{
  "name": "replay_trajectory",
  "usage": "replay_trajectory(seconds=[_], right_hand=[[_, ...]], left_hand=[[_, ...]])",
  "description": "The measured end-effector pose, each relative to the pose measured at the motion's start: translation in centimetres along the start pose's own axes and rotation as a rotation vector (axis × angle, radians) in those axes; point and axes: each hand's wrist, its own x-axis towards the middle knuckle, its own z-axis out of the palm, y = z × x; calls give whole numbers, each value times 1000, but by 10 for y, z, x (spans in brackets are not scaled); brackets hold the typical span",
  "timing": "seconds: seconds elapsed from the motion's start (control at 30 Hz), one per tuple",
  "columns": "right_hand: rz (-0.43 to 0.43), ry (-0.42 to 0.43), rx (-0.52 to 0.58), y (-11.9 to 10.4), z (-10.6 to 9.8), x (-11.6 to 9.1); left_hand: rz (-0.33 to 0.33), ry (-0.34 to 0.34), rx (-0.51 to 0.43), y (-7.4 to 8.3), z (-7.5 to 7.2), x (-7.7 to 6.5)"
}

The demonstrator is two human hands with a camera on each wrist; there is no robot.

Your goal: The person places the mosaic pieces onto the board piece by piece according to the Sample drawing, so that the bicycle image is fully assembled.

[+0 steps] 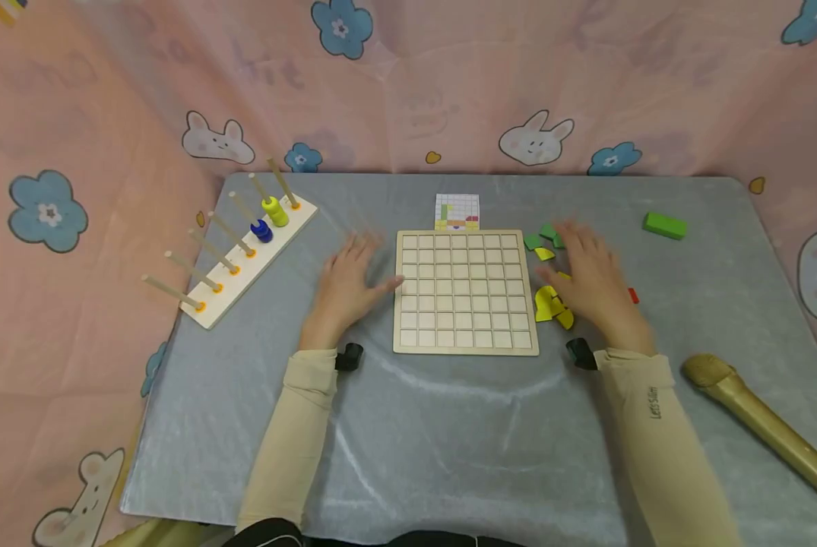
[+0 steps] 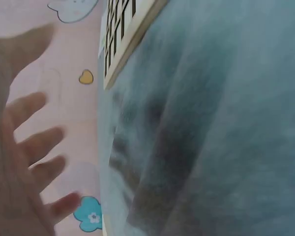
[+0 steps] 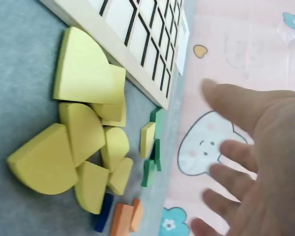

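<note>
My 2 hands, left [image 1: 350, 282] and right [image 1: 589, 275], both spread wide, empty, flanking the grid board [image 1: 465, 292]; yellow pieces [image 1: 552, 304] under the right.

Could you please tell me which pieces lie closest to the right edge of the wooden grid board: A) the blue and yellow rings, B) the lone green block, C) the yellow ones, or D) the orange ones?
C: the yellow pieces lie right beside the wooden grid board, under the right hand, while the lone green block sits far off.
</note>
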Motion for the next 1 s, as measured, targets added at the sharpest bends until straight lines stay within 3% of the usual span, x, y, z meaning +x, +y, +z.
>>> replay_trajectory(seconds=[0.17,0.4,0.7,1.0], right_hand=[[11,-62,34,6,4,-1],[-64,32,67,17,17,15],[-122,82,6,21,24,44],[-132,115,-3,20,29,53]], left_hand=[[50,-152,-93,1,5,-14],[93,-267,-125,1,14,-32],[90,-274,-118,-1,18,-36],[90,-242,-115,-9,22,-36]])
